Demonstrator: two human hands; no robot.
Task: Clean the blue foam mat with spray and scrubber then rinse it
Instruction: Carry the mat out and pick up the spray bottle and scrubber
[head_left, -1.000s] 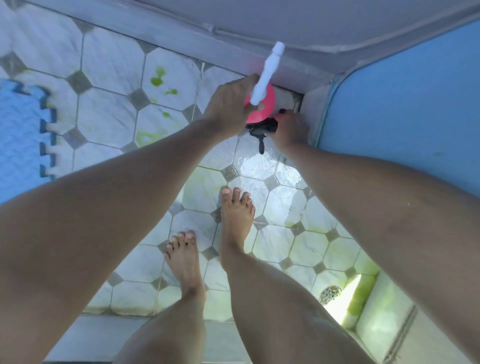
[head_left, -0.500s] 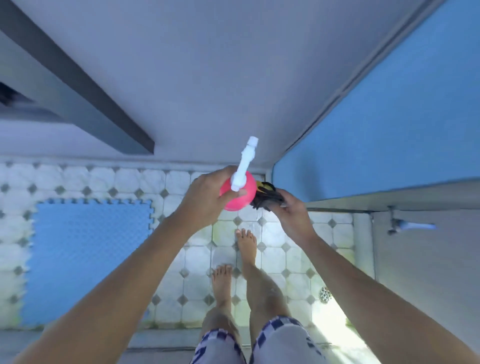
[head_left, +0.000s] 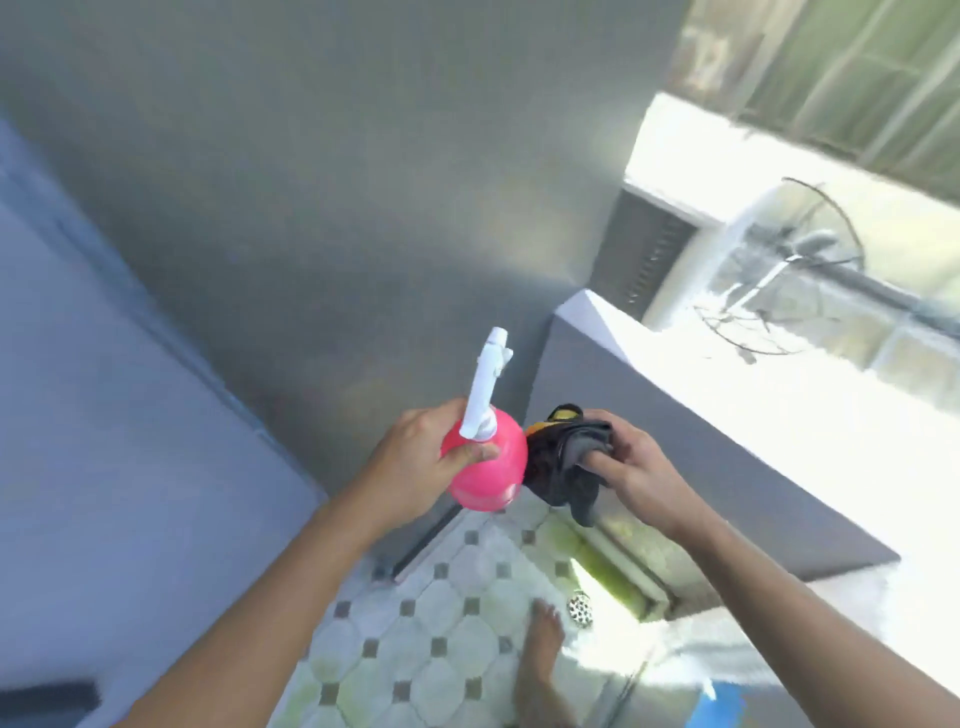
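1. The left hand (head_left: 415, 462) grips the pink spray bottle (head_left: 491, 473) just below its neck, thumb across the front, and the white nozzle (head_left: 485, 384) points up and away.
2. The right hand (head_left: 631, 467) has its fingers curled round a dark scrubber (head_left: 561, 462) (a yellow bit shows at its top), which touches the bottle's right side.
3. Both are held in the air above the tiled floor (head_left: 441, 623), beside a grey low wall (head_left: 675, 441).
4. A bare foot (head_left: 543, 649) stands near a round metal drain (head_left: 580, 608).
5. A blue patch (head_left: 721, 699) shows at the lower right edge; I cannot tell whether it is the foam mat.
6. The bottle is too blurred for any writing to be read.
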